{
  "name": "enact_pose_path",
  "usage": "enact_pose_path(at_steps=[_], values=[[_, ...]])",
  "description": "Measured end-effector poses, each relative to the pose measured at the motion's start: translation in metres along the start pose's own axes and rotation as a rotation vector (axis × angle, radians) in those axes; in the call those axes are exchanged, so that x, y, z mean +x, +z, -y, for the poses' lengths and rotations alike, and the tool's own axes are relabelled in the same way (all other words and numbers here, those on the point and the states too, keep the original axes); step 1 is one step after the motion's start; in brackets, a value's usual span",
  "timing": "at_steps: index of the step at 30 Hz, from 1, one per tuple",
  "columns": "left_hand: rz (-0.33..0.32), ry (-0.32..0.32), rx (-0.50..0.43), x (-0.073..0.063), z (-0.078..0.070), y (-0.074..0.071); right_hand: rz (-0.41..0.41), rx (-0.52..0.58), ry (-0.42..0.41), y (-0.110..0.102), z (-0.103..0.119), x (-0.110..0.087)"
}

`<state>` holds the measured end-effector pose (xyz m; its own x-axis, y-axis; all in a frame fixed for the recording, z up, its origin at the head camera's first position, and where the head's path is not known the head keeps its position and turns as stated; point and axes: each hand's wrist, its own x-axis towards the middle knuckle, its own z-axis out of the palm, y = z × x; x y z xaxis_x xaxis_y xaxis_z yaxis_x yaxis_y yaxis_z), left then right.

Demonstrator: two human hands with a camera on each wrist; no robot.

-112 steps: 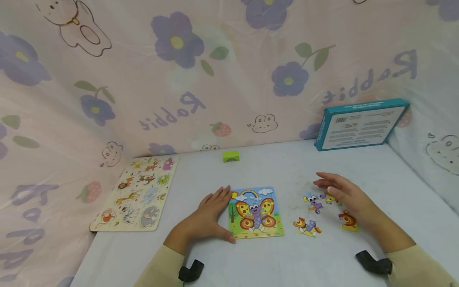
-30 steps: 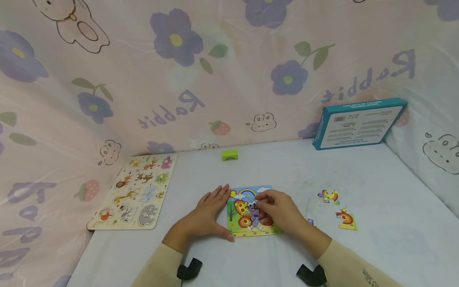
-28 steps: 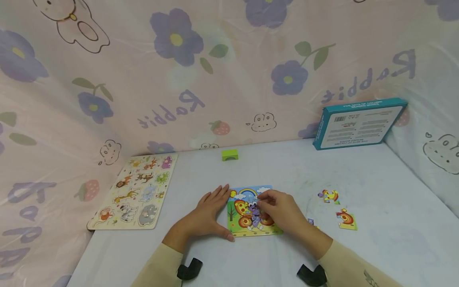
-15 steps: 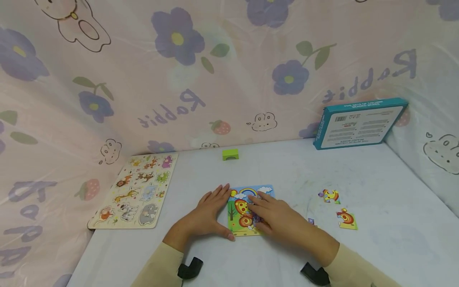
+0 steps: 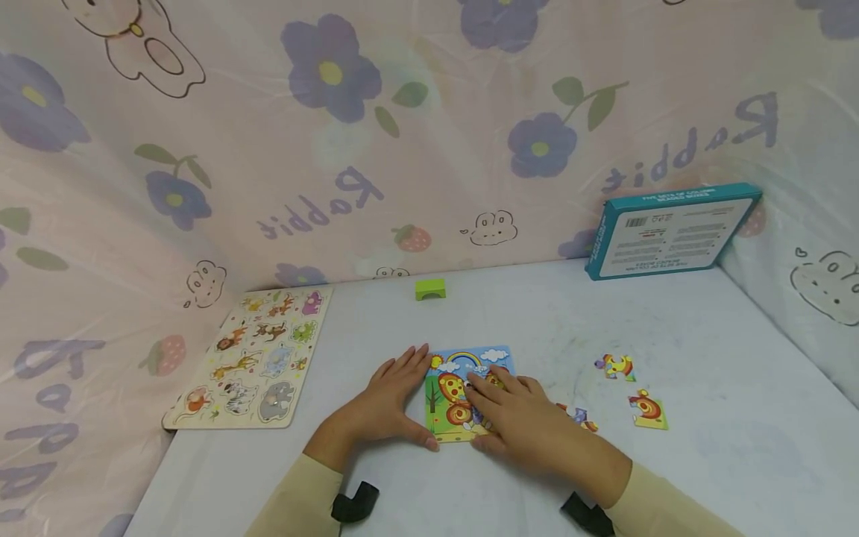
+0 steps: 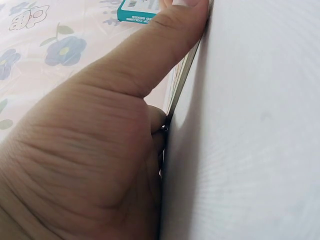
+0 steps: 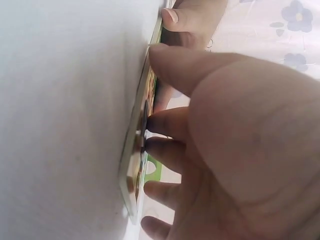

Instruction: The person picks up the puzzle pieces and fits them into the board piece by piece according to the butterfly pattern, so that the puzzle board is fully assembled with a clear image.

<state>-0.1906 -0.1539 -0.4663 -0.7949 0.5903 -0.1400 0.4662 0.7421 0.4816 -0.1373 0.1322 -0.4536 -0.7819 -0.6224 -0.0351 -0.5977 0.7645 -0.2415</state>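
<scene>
A small square butterfly jigsaw board lies flat on the white table. My left hand rests along its left edge, thumb and fingers spread. Over the board's right half lies my right hand, its extended fingertips touching the picture and its thumb near the front edge. This hand hides much of the butterfly. In the right wrist view, the fingertips meet the surface of the jigsaw board. Loose jigsaw pieces lie to the right: a yellow-red piece, an orange swirl piece, and one partly hidden piece.
An animal puzzle board lies at the left. A green arch block sits behind the jigsaw. A teal-edged box leans against the patterned curtain at the back right.
My right hand has gone from the loose pieces to the board; the purple piece has left its spot on the table. The pinched fingers have since spread onto the picture. My left hand has stayed put.
</scene>
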Motion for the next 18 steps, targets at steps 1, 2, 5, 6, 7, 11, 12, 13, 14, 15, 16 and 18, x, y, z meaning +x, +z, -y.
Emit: enact_pose_path(at_steps=[1, 2, 5, 6, 7, 11, 12, 13, 14, 15, 16, 18], values=[[-0.002, 0.002, -0.004, -0.0001, 0.0, 0.0, 0.002, 0.006, 0.003, 0.0001, 0.0001, -0.0002], [-0.002, 0.002, -0.007, -0.0003, -0.0002, 0.0, 0.004, 0.013, 0.008, 0.0003, 0.0001, -0.0006], [-0.006, 0.012, -0.017, 0.0, 0.0, -0.0003, 0.008, 0.041, 0.017, 0.0007, -0.0003, -0.0014], [-0.005, 0.013, -0.017, 0.0002, 0.0001, -0.0005, 0.008, 0.052, 0.021, 0.0004, -0.0003, -0.0016], [-0.005, 0.016, -0.018, 0.0002, 0.0002, -0.0007, 0.008, 0.061, 0.022, 0.0003, -0.0004, -0.0018], [-0.001, 0.015, -0.014, 0.0002, -0.0001, -0.0013, 0.001, 0.095, 0.022, -0.0003, -0.0008, -0.0019], [-0.002, 0.015, -0.014, 0.0001, 0.0, -0.0013, 0.001, 0.108, 0.02, -0.0004, -0.0016, -0.0018], [-0.002, 0.014, -0.018, -0.0001, -0.0003, -0.0015, 0.0, 0.126, 0.018, -0.0004, -0.0025, -0.0018], [-0.004, 0.015, -0.021, -0.0003, -0.0003, -0.0014, -0.002, 0.155, 0.018, -0.0008, -0.0033, -0.002], [-0.004, 0.017, -0.024, -0.0006, -0.0007, -0.0017, -0.007, 0.185, 0.015, -0.0014, -0.0043, -0.0022], [-0.004, 0.017, -0.027, -0.0008, -0.0011, -0.002, -0.012, 0.223, 0.015, -0.0023, -0.0053, -0.0024], [-0.006, 0.019, -0.031, -0.0013, -0.0016, -0.0024, -0.032, 0.299, 0.016, -0.0046, -0.0078, -0.0037]])
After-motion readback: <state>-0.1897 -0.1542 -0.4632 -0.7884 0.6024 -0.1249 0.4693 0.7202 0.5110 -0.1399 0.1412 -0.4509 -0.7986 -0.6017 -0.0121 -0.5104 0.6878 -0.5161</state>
